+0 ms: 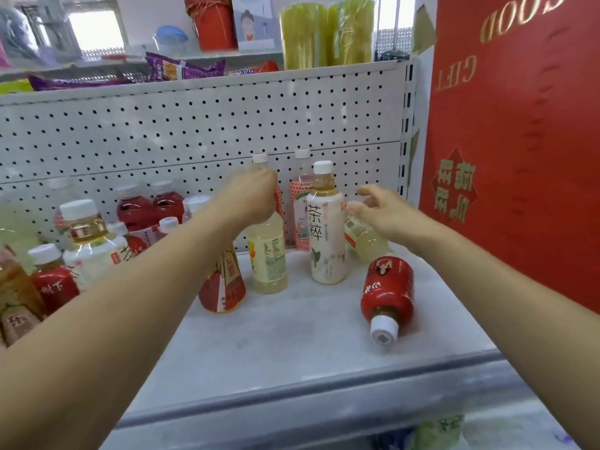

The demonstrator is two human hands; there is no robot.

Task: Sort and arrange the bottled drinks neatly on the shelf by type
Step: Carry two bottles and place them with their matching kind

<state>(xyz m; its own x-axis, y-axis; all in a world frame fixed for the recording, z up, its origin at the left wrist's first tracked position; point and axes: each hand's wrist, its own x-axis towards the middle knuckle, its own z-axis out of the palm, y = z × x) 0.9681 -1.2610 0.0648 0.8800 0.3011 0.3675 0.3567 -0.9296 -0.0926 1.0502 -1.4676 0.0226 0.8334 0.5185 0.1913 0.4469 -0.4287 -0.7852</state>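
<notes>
Step in hand: probably gathering the pale lemon-coloured drinks together, since both hands are at that kind.
Left hand (pixel 251 198): curled round the neck of an upright pale yellow bottle (pixel 268 258), just under its white cap.
Right hand (pixel 384 211): half open, fingers spread and curved over a tilted pale yellow bottle (pixel 362 240). Whether it touches the bottle cannot be told.
Between the hands: a white tea bottle (pixel 326 235) stands upright, with a pink-labelled bottle (pixel 300 206) behind it at the pegboard (pixel 162 141).
Nearer than the right hand: a red-labelled bottle (pixel 388 287) lies on its side, cap toward the front.
Under the left forearm: an orange-and-red bottle (pixel 224 284) leans. Beyond that arm stands a crowded mixed cluster (pixel 91 241).
Next move: likely a firm close on the tilted bottle, then righting it beside its match without knocking the tea bottle.
Edges: a red panel (pixel 519 190) walls in the right hand's outer side. The lying bottle could roll toward the shelf (pixel 285 339) lip.
Open room: bare shelf toward the front, below both hands.
</notes>
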